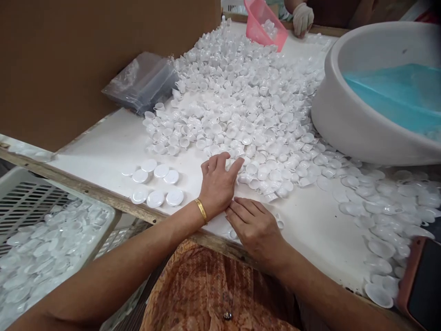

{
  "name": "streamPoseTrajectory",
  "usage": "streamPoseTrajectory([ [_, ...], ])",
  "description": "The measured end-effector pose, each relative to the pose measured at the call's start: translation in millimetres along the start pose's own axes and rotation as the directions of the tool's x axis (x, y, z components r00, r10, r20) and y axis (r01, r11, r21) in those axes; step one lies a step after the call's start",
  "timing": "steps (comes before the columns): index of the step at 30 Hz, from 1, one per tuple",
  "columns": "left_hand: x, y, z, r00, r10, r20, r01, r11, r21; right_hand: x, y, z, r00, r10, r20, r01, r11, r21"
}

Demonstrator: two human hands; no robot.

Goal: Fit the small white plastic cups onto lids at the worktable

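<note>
Our left hand [217,186] is spread at the near edge of the heaped white plastic cups [220,128], parted around nothing we can see; our right hand [255,225] lies fingers together, covering what we cannot tell. We judge the cups light, stiff, slippery, best pinched by the rim. White discs [155,198] lie leftward; a large tub [358,133] blocks the far right.

From where I stand, I can read no lettering or numbers anywhere. Even the white discs [155,198] to the left of the left hand [217,185] show nothing legible.
</note>
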State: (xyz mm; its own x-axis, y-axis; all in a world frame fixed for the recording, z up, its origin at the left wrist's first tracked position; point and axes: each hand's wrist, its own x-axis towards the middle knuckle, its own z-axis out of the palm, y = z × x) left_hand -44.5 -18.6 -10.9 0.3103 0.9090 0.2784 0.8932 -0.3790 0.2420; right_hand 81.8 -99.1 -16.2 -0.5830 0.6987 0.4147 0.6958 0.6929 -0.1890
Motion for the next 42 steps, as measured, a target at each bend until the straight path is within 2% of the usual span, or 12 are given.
streamPoseTrajectory([
  [4, -1, -3, 12.1, 0.999, 0.013, 0.042, -0.013, 1.000, 0.010, 2, 0, 0, 0.999, 0.002, -0.045, -0.002, 1.000, 0.013],
  [14, 1, -8, 15.0, 0.996, 0.071, 0.057, -0.070, 0.997, -0.023, -6, 11, 4, 0.998, -0.025, -0.057, 0.032, 0.991, 0.133],
  [21, 3, -5, 16.4, 0.999, 0.007, -0.047, -0.010, 0.997, -0.072, -5, 9, 9, 0.998, -0.058, 0.027, 0.056, 0.995, 0.082],
  [24, 5, -4, 11.7, 0.998, -0.046, -0.030, 0.044, 0.996, -0.079, 0, 10, 0, 1.000, -0.016, 0.021, 0.014, 0.993, 0.115],
  [26, 8, -7, 4.3, 0.997, -0.075, -0.025, 0.073, 0.995, -0.066, -3, 20, -16, 0.996, 0.085, -0.037, -0.078, 0.983, 0.166],
  [28, 11, -11, -5.4, 0.996, -0.084, -0.017, 0.083, 0.996, -0.031, -12, 42, -37, 0.953, 0.278, -0.123, -0.256, 0.952, 0.165],
  [30, 10, -11, -14.3, 0.998, -0.069, 0.011, 0.069, 0.997, 0.021, -27, 75, -59, 0.838, 0.506, -0.204, -0.499, 0.862, 0.085],
  [32, 6, -8, -19.3, 0.999, -0.010, 0.048, 0.007, 0.997, 0.072, -41, 109, -74, 0.722, 0.660, -0.209, -0.684, 0.726, -0.069],
  [34, -2, -2, -19.0, 0.992, 0.088, 0.095, -0.099, 0.989, 0.110, -49, 136, -80, 0.708, 0.703, -0.072, -0.692, 0.668, -0.274],
  [37, -13, -2, -12.6, 0.969, 0.194, 0.150, -0.218, 0.962, 0.167, -49, 153, -74, 0.699, 0.701, 0.141, -0.570, 0.665, -0.483],
  [39, -15, -14, -10.0, 0.973, 0.187, 0.138, -0.213, 0.955, 0.205, -47, 151, -69, 0.689, 0.702, 0.182, -0.541, 0.665, -0.516],
  [42, -13, -43, -15.2, 0.992, 0.099, 0.083, -0.115, 0.967, 0.227, -52, 138, -68, 0.685, 0.700, 0.202, -0.531, 0.670, -0.519],
])
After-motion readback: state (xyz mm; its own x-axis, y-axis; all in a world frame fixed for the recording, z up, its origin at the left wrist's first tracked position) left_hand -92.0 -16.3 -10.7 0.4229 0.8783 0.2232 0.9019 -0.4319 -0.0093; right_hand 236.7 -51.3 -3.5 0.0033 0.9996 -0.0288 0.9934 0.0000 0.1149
